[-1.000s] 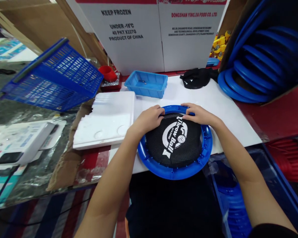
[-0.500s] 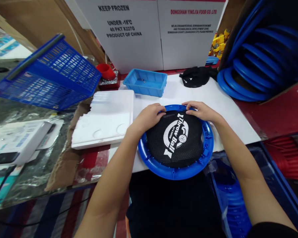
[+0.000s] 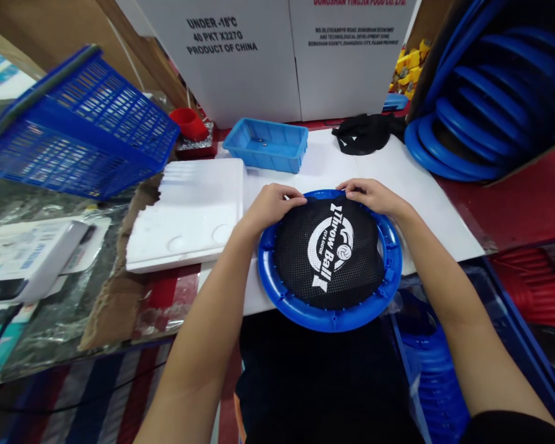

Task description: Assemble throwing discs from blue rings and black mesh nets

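Note:
A blue plastic ring [image 3: 324,317] lies on a white sheet [image 3: 416,185] at the table's near edge. A black mesh net [image 3: 326,271] printed "Throw Ball" in white is spread over the ring. My left hand [image 3: 272,206] grips the net's edge at the ring's far left rim. At the far rim, just right of centre, my right hand [image 3: 372,194] pinches the net. Both hands press the mesh against the rim.
A small blue tray [image 3: 264,145] stands behind the ring, a white foam slab [image 3: 189,213] to its left. A tilted blue basket [image 3: 74,132] is at far left, stacked blue rings [image 3: 467,117] at right, a black net bundle [image 3: 363,132] behind, white cartons [image 3: 287,55] at the back.
Both hands have crept along the far rim toward each other, tugging the net; the ring and net have turned slightly. The view has dipped a little.

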Tool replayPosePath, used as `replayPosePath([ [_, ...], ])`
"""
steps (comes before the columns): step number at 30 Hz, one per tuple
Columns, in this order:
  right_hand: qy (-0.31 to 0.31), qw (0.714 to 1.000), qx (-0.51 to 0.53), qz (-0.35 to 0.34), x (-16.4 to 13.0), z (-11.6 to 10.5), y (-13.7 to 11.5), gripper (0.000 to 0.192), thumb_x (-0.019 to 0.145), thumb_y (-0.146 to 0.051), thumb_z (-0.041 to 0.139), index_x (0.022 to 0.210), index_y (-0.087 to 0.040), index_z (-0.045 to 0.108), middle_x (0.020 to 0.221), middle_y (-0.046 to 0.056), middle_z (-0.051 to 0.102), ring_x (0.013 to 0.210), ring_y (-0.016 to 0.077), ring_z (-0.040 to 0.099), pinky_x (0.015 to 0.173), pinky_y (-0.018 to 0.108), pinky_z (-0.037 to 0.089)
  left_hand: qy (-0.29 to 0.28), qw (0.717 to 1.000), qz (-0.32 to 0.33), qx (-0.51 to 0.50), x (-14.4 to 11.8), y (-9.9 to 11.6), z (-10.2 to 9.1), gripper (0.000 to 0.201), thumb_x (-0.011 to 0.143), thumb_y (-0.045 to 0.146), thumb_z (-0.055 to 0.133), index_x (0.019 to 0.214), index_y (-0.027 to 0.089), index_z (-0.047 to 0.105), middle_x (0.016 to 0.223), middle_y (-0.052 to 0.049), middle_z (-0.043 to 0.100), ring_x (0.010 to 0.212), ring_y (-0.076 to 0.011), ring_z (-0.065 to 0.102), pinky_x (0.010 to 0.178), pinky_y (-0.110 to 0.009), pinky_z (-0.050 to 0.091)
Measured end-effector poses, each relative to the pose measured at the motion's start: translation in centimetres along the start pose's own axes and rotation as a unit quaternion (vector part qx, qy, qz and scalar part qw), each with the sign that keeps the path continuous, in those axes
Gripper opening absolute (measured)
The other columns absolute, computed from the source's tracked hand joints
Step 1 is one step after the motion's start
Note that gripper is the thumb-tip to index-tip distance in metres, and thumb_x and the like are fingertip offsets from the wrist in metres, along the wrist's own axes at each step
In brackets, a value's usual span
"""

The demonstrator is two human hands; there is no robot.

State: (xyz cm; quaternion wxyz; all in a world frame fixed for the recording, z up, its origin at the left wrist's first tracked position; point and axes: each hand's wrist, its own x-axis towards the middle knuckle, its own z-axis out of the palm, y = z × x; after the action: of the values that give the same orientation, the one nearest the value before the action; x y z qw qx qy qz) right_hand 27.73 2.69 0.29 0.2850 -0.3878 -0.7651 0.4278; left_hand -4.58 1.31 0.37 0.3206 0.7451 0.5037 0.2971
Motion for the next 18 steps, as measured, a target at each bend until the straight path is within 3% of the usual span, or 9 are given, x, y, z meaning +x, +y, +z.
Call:
replayPosePath([
  [6, -0.012, 1.000, 0.007, 0.008, 0.1, -0.3, -0.1, 0.025, 0.095, -0.048, 0.070, 0.088, -0.024, 0.066, 0.141, 0.010, 0.075, 0.124, 0.0307, 0.068, 0.118, 0.056, 0.049, 0.028, 0.997, -0.042, -0.058, -0.1, 0.1, 0.4, 0.020, 0.081, 0.040, 0.086, 0.089, 0.022, 0.089, 0.093, -0.008, 0.086, 0.086, -0.0251, 0.073, 0.084, -0.038, 0.056],
  [13, -0.034, 0.999, 0.005, 0.012, 0.1, -1.0, -0.1, 0.029, 0.094, -0.050, 0.072, 0.085, -0.023, 0.066, 0.144, 0.010, 0.074, 0.128, 0.0313, 0.067, 0.119, 0.055, 0.047, 0.093, 0.996, 0.003, -0.016, -0.6, 0.9, 2.1, 0.016, 0.089, 0.038, 0.081, 0.094, 0.025, 0.090, 0.095, -0.005, 0.086, 0.081, -0.0219, 0.072, 0.088, -0.040, 0.058],
  [18, -0.007, 1.000, -0.017, 0.007, 0.0, -0.8, 0.0, 0.025, 0.095, -0.048, 0.069, 0.086, -0.024, 0.066, 0.141, 0.009, 0.075, 0.118, 0.0318, 0.069, 0.114, 0.060, 0.050, 0.101, 0.994, 0.026, -0.013, -0.7, 1.2, 2.3, 0.013, 0.091, 0.035, 0.081, 0.094, 0.026, 0.089, 0.099, -0.006, 0.087, 0.088, -0.0233, 0.074, 0.093, -0.041, 0.058],
])
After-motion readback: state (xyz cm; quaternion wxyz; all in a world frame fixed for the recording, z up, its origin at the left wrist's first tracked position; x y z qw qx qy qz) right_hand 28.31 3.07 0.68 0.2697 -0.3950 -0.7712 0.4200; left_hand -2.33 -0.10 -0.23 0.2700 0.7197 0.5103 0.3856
